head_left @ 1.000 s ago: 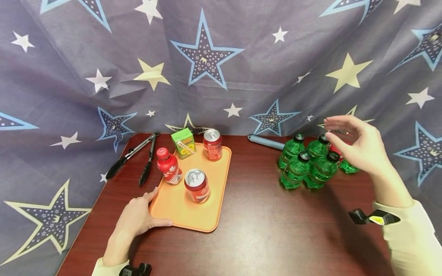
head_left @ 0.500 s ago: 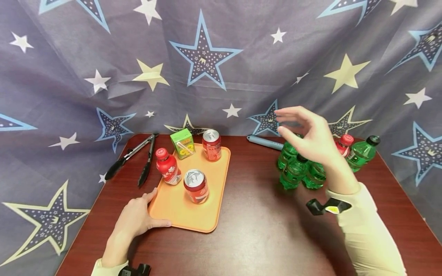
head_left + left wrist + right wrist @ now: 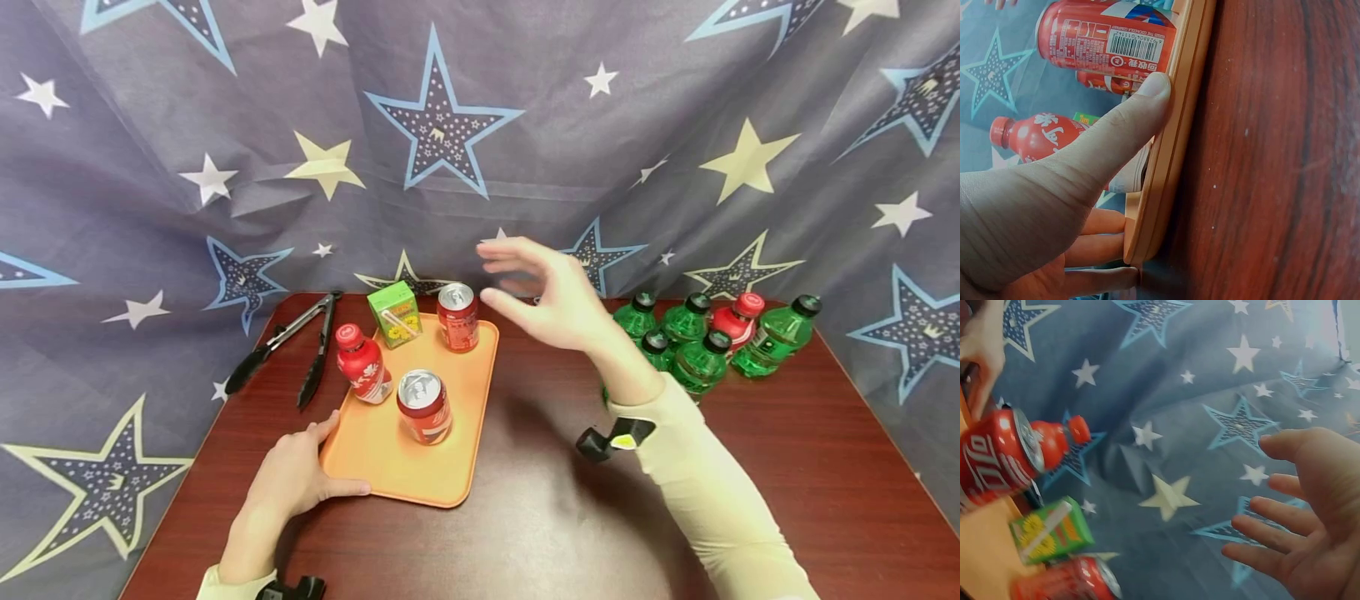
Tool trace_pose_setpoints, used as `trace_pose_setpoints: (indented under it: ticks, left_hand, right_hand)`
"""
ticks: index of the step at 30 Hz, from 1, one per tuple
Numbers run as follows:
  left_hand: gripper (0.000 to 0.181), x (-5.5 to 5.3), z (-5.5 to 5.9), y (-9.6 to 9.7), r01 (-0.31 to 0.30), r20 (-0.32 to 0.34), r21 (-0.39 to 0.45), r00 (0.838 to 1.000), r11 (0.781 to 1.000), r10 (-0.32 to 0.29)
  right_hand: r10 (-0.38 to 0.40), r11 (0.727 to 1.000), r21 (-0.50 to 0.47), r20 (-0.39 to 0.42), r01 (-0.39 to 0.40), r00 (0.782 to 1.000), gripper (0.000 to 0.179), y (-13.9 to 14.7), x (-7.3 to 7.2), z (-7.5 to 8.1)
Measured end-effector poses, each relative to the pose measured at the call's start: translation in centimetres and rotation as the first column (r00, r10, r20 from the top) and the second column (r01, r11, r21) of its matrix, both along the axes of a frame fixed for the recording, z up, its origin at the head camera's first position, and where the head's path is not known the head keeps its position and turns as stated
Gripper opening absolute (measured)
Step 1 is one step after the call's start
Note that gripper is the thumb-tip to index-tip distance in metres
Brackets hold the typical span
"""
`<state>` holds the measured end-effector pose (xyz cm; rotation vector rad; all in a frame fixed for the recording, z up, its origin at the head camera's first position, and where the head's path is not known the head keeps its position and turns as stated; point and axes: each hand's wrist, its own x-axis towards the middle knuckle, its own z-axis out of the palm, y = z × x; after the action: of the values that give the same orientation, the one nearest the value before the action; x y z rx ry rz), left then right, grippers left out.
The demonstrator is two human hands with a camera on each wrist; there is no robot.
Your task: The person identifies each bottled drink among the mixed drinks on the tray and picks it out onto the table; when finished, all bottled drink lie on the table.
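My left hand [image 3: 288, 471] is at the near left corner of an orange tray [image 3: 382, 462]. In the left wrist view, the straight thumb [image 3: 1125, 119] lies along the tray's rim and the extended fingers touch its other side. My right hand [image 3: 558, 296] is in the air right of the tray, fingers apart and holding nothing. Nearest to it is the back soda can [image 3: 459, 321]. Also on the tray are a front soda can [image 3: 425, 408], a red bottle [image 3: 363, 367] and a green juice box [image 3: 396, 317] with a straw.
Black-handled tongs [image 3: 281, 346] lie left of the tray. Several green bottles [image 3: 776, 337] and a red-capped bottle [image 3: 738, 321] stand at the right, partly behind my right forearm. A star-patterned cloth [image 3: 450, 217] hangs at the table's back edge.
My right hand has swept left, from above the green bottles to near the tray, staying empty. The bottles at the far right now show. My left hand stays at the tray corner.
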<state>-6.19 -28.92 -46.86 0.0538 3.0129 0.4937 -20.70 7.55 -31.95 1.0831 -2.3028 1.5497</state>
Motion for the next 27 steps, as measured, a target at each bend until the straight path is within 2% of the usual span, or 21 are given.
trace_pose_setpoints:
  ticks: [4,9,14,22,27]
  left_hand:
    - [0.134,0.0,0.0,0.0,-0.008,0.011,0.001,1.000,1.000,0.008]
    - [0.133,0.1,0.0,0.1,-0.018,0.031,0.005,0.999,1.000,0.018]
    - [0.133,0.1,0.1,0.1,-0.018,0.033,0.001,0.999,1.000,0.018]
    - [0.133,0.0,0.1,0.1,-0.016,0.025,-0.008,1.000,1.000,0.016]
    - [0.133,-0.1,0.0,0.1,-0.007,0.003,-0.007,1.000,1.000,0.007]
  right_hand:
    - [0.069,0.997,0.043,0.038,-0.071,0.997,0.050,-2.4,-0.4,-1.0]
    - [0.126,0.985,0.114,0.013,-0.126,0.992,0.053,-5.1,-0.9,-2.2]
    - [0.143,0.975,0.172,-0.008,-0.139,0.990,0.054,-7.6,-1.3,-3.1]
    - [0.162,0.955,0.246,0.035,-0.165,0.986,0.058,-10.6,-1.9,-4.4]
    - [0.170,0.928,0.324,0.065,-0.182,0.983,0.062,-12.2,-1.8,-5.1]
